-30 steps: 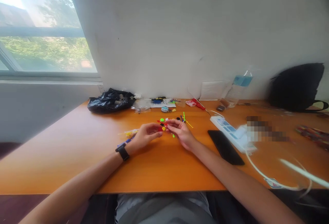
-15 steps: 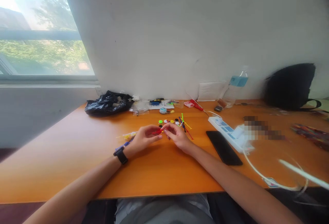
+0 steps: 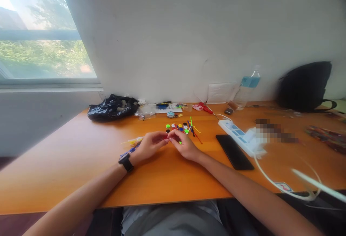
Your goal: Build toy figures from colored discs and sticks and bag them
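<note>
My left hand (image 3: 150,145) and my right hand (image 3: 185,144) rest on the orange table (image 3: 81,164) with their fingertips pinched together. Whatever small piece they grip is hidden between the fingers. A black watch (image 3: 125,162) is on my left wrist. Just beyond the fingers lies a scatter of small coloured discs (image 3: 178,126) and thin coloured plastic sticks (image 3: 193,128). Yellow and blue pieces (image 3: 134,143) lie to the left of my left hand.
A black phone (image 3: 234,152) lies right of my right hand, beside a white power strip (image 3: 238,135) with a trailing cable. Along the wall sit a black plastic bag (image 3: 113,106), a water bottle (image 3: 245,88), small tools and a black backpack (image 3: 305,86).
The red piece seen between my fingers half a second ago no longer shows. My hands have closed together, fingertip to fingertip. The camera has shifted slightly.
</note>
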### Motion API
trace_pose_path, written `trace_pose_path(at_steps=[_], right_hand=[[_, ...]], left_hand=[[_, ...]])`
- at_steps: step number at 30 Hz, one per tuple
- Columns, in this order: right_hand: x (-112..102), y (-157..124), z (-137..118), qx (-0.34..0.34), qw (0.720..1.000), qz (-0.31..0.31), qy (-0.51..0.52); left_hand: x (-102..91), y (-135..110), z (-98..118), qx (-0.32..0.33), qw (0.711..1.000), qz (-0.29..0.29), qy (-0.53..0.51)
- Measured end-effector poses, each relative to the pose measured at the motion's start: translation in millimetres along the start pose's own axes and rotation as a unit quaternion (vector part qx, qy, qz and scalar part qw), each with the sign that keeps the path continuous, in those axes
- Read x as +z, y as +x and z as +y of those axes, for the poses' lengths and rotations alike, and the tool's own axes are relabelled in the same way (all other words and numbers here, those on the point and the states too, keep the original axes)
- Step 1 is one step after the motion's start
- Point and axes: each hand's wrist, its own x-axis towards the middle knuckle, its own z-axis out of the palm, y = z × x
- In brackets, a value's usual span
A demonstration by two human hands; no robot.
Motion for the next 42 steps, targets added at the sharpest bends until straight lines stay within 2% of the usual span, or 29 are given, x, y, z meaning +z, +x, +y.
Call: trace_pose_path(at_steps=[7,15,20,27,42], right_hand=[[-2,-3,-5,-0.007,0.999,-0.006,-0.043],[-5,-5,-5,-0.021,0.990,0.007,-0.136],[-4,-4,-7,-0.036,0.989,0.013,-0.145],[-3,-6,-8,-0.031,0.986,-0.010,-0.164],[-3,-6,-9,-0.046,0.986,-0.022,-0.160]], left_hand=[[0.2,-1,0,0.032,0.998,0.011,0.054],[-2.3,-2,1,0.052,0.992,0.019,0.111],[-4.3,-2,0,0.085,0.985,0.031,0.146],[-8.3,-2,-4,0.121,0.972,0.024,0.202],[-10.3,-3,-7,0.125,0.970,0.009,0.209]])
